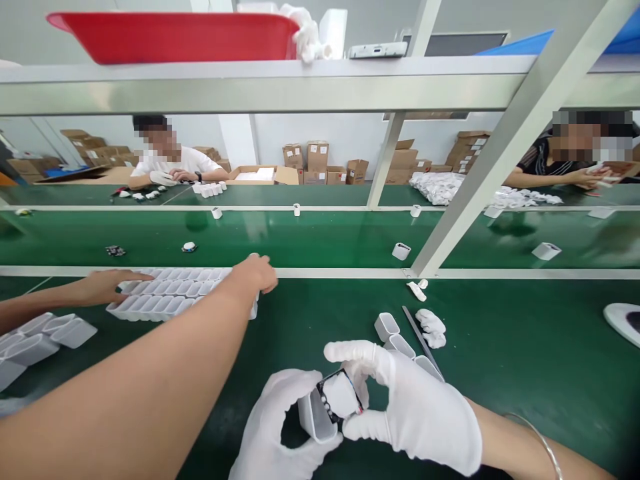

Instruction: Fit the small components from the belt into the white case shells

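My left hand (277, 427), in a white glove, grips a white plastic housing (316, 419) with its opening turned toward the right. My gloved right hand (415, 407) pinches a small white block with a black circuit-board edge (341, 395), held at the mouth of the housing. Whether the two parts touch is hard to make out. Just beyond my right hand stand several empty white housings (387, 327) in a row. Beside them lie a thin grey strip (421, 340) and a crumpled white cloth piece (431, 328).
A co-worker's bare arms (210, 347) reach across from the left to a block of white housings (165, 293). More housings (37, 343) stand at the left edge. A slanted metal post (480, 180) rises ahead. Small parts dot the green belt (340, 240); two people sit beyond.
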A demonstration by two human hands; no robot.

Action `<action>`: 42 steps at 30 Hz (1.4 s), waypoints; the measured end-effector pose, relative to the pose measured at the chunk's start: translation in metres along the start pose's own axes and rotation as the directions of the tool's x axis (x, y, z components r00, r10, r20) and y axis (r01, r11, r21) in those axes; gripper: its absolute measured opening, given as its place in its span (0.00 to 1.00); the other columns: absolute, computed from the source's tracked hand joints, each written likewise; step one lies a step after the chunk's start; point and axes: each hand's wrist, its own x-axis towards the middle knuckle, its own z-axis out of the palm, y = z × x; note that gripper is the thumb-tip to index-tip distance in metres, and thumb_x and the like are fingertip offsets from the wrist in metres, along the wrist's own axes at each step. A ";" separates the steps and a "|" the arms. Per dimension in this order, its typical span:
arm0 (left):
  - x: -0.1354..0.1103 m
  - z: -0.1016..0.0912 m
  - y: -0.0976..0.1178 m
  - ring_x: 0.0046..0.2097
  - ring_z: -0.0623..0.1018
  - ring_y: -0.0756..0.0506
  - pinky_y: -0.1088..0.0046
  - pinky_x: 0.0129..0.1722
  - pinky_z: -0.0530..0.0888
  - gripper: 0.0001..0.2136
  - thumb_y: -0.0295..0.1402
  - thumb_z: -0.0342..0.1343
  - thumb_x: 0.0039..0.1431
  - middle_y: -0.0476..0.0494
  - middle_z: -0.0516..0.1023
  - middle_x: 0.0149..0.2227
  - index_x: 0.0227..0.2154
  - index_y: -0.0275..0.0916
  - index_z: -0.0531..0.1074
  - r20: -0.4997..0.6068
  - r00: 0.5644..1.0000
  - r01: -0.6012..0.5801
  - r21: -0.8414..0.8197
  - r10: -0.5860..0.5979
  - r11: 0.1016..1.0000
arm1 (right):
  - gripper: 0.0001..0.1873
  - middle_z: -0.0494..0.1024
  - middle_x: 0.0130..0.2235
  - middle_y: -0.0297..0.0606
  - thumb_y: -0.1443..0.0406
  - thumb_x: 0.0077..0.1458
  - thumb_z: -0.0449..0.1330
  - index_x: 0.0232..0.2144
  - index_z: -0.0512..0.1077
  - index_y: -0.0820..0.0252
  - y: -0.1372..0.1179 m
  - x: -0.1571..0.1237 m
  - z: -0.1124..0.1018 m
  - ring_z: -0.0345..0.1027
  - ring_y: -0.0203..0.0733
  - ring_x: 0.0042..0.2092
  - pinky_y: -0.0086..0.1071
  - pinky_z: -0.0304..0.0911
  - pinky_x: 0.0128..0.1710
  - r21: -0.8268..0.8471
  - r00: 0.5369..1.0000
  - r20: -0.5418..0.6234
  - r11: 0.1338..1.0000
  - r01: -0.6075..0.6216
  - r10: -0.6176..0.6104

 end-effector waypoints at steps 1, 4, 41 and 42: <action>0.011 -0.010 -0.001 0.48 0.76 0.42 0.61 0.45 0.77 0.12 0.39 0.55 0.65 0.41 0.74 0.52 0.49 0.43 0.71 -0.024 1.000 0.002 0.005 -0.002 1.000 | 0.34 0.77 0.35 0.31 0.66 0.49 0.67 0.57 0.61 0.53 0.001 0.000 -0.001 0.70 0.38 0.36 0.36 0.69 0.44 0.030 1.000 0.017 1.000 -0.009 0.009; 0.066 -0.063 -0.010 0.51 0.76 0.35 0.61 0.41 0.79 0.11 0.46 0.62 0.55 0.46 0.79 0.40 0.39 0.50 0.76 -0.111 0.994 0.008 0.027 -0.005 1.000 | 0.33 0.78 0.37 0.31 0.66 0.48 0.68 0.56 0.65 0.51 0.002 -0.001 -0.005 0.72 0.39 0.38 0.35 0.70 0.45 0.041 0.997 0.073 0.999 -0.026 0.023; -0.033 0.047 0.000 0.38 0.81 0.39 0.66 0.35 0.79 0.17 0.37 0.66 0.40 0.55 0.80 0.34 0.36 0.61 0.75 0.263 0.959 0.089 0.071 -0.105 0.993 | 0.27 0.70 0.32 0.30 0.57 0.46 0.72 0.47 0.68 0.52 0.099 -0.012 -0.038 0.66 0.39 0.35 0.40 0.66 0.43 0.115 0.851 -0.521 0.982 0.149 -0.068; -0.034 0.047 -0.005 0.38 0.82 0.40 0.67 0.35 0.79 0.17 0.37 0.65 0.41 0.55 0.81 0.34 0.37 0.61 0.75 0.255 0.962 0.086 0.072 -0.102 0.994 | 0.27 0.70 0.32 0.30 0.58 0.46 0.72 0.47 0.68 0.51 0.092 -0.012 -0.038 0.66 0.39 0.35 0.39 0.66 0.42 0.113 0.853 -0.517 0.982 0.149 -0.070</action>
